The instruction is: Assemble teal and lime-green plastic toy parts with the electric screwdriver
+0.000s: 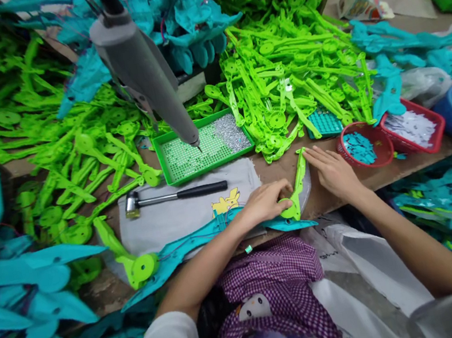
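My left hand (264, 204) is closed at the round lower end of a lime-green plastic arm piece (298, 180), its thumb against it. At the piece's narrow upper end, my right hand (334, 171) lies with fingers stretched out, their tips touching or nearly touching it. Beneath my left forearm runs a long teal plastic piece (187, 244), whose right end passes under the green part. Another lime-green arm piece (141, 270) rests at the left end of that teal piece. A hammer (182, 193) with a black grip lies on a grey cloth (153, 226) beyond my left hand.
An electric screwdriver (143, 73) hangs over a green tray (168, 173) of small screws. Lime-green parts (273, 67) are heaped behind. Teal parts (4, 278) crowd the left. Right stand a red bowl (388, 157) of teal bits and a red basket (440, 131) of white pieces.
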Demonstrator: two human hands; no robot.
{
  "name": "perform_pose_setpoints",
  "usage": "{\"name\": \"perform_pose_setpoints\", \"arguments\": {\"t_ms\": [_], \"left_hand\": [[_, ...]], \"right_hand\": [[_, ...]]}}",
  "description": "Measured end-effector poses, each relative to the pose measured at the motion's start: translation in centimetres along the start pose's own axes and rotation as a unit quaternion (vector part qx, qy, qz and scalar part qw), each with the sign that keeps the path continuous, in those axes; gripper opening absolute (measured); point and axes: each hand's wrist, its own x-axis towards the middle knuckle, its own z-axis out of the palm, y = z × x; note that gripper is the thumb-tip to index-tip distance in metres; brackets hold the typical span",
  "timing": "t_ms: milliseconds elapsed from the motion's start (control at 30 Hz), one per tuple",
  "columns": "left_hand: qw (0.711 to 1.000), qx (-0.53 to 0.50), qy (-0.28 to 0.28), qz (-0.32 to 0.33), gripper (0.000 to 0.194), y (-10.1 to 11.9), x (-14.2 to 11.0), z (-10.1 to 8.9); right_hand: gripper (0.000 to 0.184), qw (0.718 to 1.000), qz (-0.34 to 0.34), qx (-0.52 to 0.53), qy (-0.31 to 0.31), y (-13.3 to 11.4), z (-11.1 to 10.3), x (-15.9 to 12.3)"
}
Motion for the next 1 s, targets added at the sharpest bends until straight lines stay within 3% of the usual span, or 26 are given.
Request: {"name": "perform_pose_setpoints", "arguments": {"t_ms": [100,167,333,533,733,1000], "left_hand": [[0.995,0.05,-0.013,0.081,0.044,-0.1,-0.3,0.4],[0.991,0.077,-0.036,0.101,0.046,-0.3,-0.4,0.8],[0.987,0.101,-0.033,0.117,0.047,-0.7,-0.5,1.3],[0.987,0.103,-0.026,0.121,0.047,-0.6,-0.7,1.3],[0.988,0.104,-0.037,0.107,0.047,-0.2,-0.8,0.9],[0.984,0.12,-0.023,0.129,0.048,-0.5,-0.6,1.2]], "right_hand": [[0.064,0.998,-0.045,-0.036,-0.015,0.2,-0.3,0.4],[0.065,0.997,-0.065,-0.041,-0.019,0.4,-0.5,0.7],[0.066,0.999,-0.042,-0.014,0.0,0.4,0.4,0.7],[0.058,0.986,0.036,0.129,0.104,-0.1,3.2,-0.2],[0.061,0.983,0.038,0.142,0.107,-0.2,3.7,-0.2],[0.063,0.997,0.027,0.019,0.067,-0.2,1.8,0.8]]}}
